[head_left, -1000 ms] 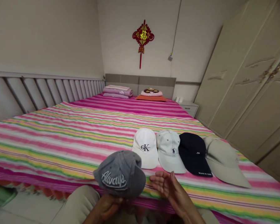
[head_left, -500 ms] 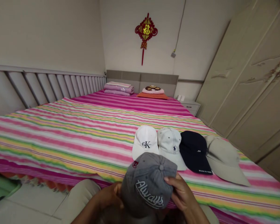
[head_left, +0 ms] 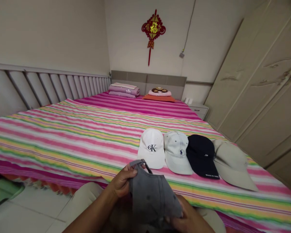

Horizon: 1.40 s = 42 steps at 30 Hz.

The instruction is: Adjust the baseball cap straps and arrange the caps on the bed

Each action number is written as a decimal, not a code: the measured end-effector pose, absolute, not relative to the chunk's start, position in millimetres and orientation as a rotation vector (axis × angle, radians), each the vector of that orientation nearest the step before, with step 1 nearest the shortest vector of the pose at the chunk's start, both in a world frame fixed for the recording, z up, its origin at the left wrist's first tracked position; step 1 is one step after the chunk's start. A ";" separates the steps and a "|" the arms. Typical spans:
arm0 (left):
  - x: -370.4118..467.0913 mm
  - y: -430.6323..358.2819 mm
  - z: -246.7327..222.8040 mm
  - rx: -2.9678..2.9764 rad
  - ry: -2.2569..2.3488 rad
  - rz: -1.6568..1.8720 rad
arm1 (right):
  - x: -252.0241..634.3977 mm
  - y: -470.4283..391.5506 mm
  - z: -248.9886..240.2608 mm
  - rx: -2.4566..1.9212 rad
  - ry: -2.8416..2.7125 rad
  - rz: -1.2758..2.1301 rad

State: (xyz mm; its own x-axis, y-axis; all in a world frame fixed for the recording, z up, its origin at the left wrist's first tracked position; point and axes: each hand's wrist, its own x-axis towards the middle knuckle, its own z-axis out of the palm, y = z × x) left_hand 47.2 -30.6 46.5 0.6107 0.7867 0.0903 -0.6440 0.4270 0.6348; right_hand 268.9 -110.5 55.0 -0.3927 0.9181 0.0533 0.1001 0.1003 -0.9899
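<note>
A grey baseball cap [head_left: 151,192] is held between my two hands above my lap, its back strap and opening turned up toward the bed. My left hand [head_left: 124,181] pinches it near the strap. At its lower right, my right hand [head_left: 181,215] grips the other side, some fingers hidden behind the cloth. On the bed just beyond lies a row of caps: a white cap with CK letters [head_left: 151,149], a pale cap with a small dark emblem [head_left: 178,152], a black cap [head_left: 201,157] and a beige cap [head_left: 234,165].
The caps lie on a striped bedspread [head_left: 63,136]. Folded purple bedding [head_left: 124,90] and a pink folded item [head_left: 160,93] sit by the headboard [head_left: 165,82]. A rail [head_left: 58,76] runs along the left; a wardrobe [head_left: 259,90] stands right. A green stool [head_left: 5,191] is at lower left.
The grey cap has been turned: its lettered front faced me before, and now its back strap and opening show. My left hand has moved up to the strap, my right hand lower.
</note>
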 end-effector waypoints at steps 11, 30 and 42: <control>67.4 -52.6 59.3 0.834 0.449 0.728 | 234.6 -88.9 61.4 -0.855 -1.091 1.605; 68.5 -53.8 69.2 1.588 0.782 0.771 | 232.2 -101.2 90.3 -1.189 -2.166 -0.009; 68.4 -63.2 73.0 2.240 0.834 0.863 | 239.9 -96.4 82.1 -1.368 -1.903 0.386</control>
State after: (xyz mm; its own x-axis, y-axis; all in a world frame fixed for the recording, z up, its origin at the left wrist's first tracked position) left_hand 68.4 -63.2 73.0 0.5928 0.7200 0.3608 0.3363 -0.6284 0.7014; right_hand 239.9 -96.4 82.1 -0.1497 0.9066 0.3945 0.6810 0.3838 -0.6237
